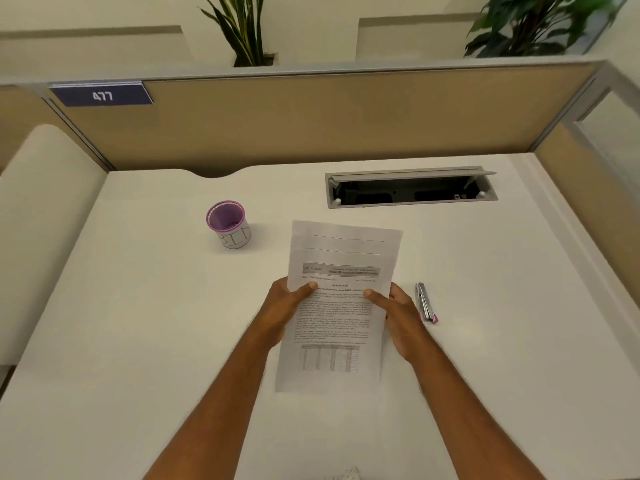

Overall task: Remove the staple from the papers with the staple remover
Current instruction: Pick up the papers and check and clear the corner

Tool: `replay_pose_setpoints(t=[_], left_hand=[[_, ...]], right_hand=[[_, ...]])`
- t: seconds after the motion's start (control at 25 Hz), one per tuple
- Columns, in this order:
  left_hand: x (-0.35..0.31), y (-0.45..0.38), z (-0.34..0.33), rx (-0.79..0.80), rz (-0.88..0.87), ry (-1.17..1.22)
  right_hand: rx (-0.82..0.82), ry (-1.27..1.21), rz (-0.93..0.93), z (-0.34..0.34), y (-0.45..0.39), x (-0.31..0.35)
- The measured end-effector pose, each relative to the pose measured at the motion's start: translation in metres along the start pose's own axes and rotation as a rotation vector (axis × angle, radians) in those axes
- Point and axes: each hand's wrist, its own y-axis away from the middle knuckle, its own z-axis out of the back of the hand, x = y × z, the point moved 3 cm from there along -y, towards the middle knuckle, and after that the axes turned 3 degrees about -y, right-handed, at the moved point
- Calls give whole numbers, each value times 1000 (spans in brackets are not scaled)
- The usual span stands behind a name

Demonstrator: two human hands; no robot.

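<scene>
Both hands grip one sheaf of printed papers (pixel 341 299) above a white cubicle desk (pixel 138 306): the left hand (pixel 280 315) pinches the left edge with its thumb laid across the text, and the right hand (pixel 398 320) does the same at the right edge, the fingers of each tucked out of sight beneath the pages. The sheaf looks thin and light, and floppy enough to sag; its far end rises unsupported towards the partition. No staple can be made out at this resolution, so which corner it binds cannot be told. Holding flat near that corner, once it is found, would probably spare the soft paper a tear.

The slim metal staple remover (pixel 426 303), pink at its near tip, lies untouched on the desk just beside the right hand. It appears rigid, small and smooth, likely best pinched along its sides.

A purple-rimmed cup (pixel 228 225), hand-lettered on its side, stands well to the left. An open cable tray (pixel 410 187) is set into the desk beyond.
</scene>
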Motion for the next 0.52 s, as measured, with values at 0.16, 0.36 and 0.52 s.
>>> replay_pose_setpoints(t=[0.16, 0.36, 0.52], left_hand=[[-57, 1, 6, -108, -194, -50], [-103, 12, 4, -89, -391, 21], [-83, 2, 1, -84, -352, 33]], right_hand=[[-29, 144, 246, -20, 23, 76], [-77, 259, 486, -30, 51, 122], [-108, 232, 463, -22, 43, 102]])
